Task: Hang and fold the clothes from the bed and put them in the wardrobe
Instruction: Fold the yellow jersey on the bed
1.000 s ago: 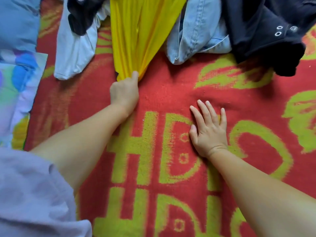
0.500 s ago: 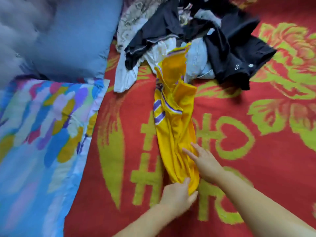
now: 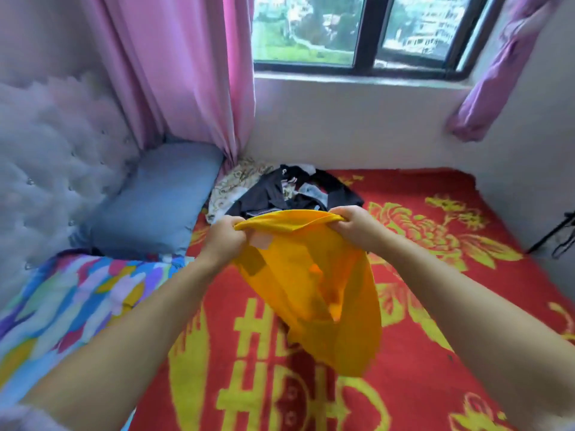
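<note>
Partly blurred yellow garment (image 3: 314,293), lifted

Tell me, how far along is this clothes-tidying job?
Early, by the look of it. Nothing folded or hung is in view, and no wardrobe shows. In hand: the left hand and right hand grip the top edge of a yellow garment, held up above the red blanket. Left: a pile of dark and light clothes lies beyond it.

1. Blanket (image 3: 435,306): large yellow double-happiness characters (囍) woven on the red ground, near centre, partly cut off by the frame edge.
2. Nothing else can be read.
</note>
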{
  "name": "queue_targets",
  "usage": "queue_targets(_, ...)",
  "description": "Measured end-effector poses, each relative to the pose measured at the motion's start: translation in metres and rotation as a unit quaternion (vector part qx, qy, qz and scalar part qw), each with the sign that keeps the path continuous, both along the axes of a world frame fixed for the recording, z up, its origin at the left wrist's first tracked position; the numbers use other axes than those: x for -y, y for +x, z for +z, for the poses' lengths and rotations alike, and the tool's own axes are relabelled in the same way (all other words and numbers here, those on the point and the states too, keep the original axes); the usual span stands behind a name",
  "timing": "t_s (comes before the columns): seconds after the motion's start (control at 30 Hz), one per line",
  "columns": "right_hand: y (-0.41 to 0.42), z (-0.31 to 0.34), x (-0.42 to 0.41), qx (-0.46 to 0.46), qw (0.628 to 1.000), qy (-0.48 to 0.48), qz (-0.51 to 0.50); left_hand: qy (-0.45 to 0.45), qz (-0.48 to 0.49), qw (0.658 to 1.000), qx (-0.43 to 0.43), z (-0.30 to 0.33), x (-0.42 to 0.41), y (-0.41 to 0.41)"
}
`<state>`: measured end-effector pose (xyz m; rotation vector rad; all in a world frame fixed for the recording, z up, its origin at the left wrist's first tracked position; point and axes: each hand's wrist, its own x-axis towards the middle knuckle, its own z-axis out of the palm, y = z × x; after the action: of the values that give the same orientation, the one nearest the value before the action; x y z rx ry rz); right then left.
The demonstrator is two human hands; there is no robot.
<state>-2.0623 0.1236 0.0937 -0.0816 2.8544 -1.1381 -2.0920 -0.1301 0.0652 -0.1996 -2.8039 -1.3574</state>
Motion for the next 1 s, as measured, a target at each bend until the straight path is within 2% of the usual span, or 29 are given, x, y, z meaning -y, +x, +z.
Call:
queue_targets(0.07, 0.003, 0.043, -0.002, -0.03, 0.999, -0.038, -0.015, 0.182, 0.009, 0.983, 0.011, 0.035, 0.002, -0.002)
queue_targets(0.13, 0.005, 0.08, -0.001, -0.064, 0.997, -0.05, -0.018, 0.284, -0.027, 0.958, 0.016, 0.062, 0.001, -0.003)
queue_targets(0.2, 0.005, 0.113, -0.002, -0.095, 0.994, -0.051, -0.022, 0.266, -0.054, 0.962, -0.023, 0.085, 0.002, -0.004)
queue_targets(0.3, 0.007, 0.154, -0.01, -0.168, 0.984, -0.043, -0.05, 0.135, -0.053, 0.984, -0.107, 0.105, 0.01, -0.01)
queue_targets(0.4, 0.008, 0.181, -0.022, -0.225, 0.97, -0.055, -0.079, 0.037, -0.025, 0.993, -0.107, 0.104, 0.023, -0.019)
queue_targets(0.5, 0.011, 0.202, -0.039, -0.261, 0.946, -0.128, -0.146, -0.02, 0.034, 0.997, -0.068, 0.094, 0.043, -0.023)
queue_targets(0.6, 0.019, 0.21, -0.063, -0.289, 0.92, -0.137, -0.227, 0.024, 0.081, 0.996, -0.011, 0.095, 0.052, -0.026)
queue_targets(0.67, 0.024, 0.207, -0.072, -0.229, 0.941, -0.119, -0.221, 0.086, 0.057, 0.995, -0.007, 0.114, 0.042, -0.024)
queue_targets(0.77, 0.029, 0.192, -0.05, -0.071, 0.993, -0.059, -0.074, 0.186, -0.019, 0.982, -0.038, 0.16, 0.001, -0.005)
queue_targets(0.83, 0.031, 0.176, -0.008, 0.004, 0.999, 0.004, 0.037, 0.23, -0.092, 0.968, -0.034, 0.185, -0.035, 0.016)
queue_targets(0.9, 0.03, 0.16, 0.033, -0.019, 0.994, -0.008, 0.103, 0.246, -0.128, 0.96, -0.045, 0.203, -0.061, 0.033)
queue_targets(1.0, 0.026, 0.168, 0.054, -0.162, 0.983, -0.088, -0.002, 0.311, -0.161, 0.934, -0.069, 0.211, -0.057, 0.036)
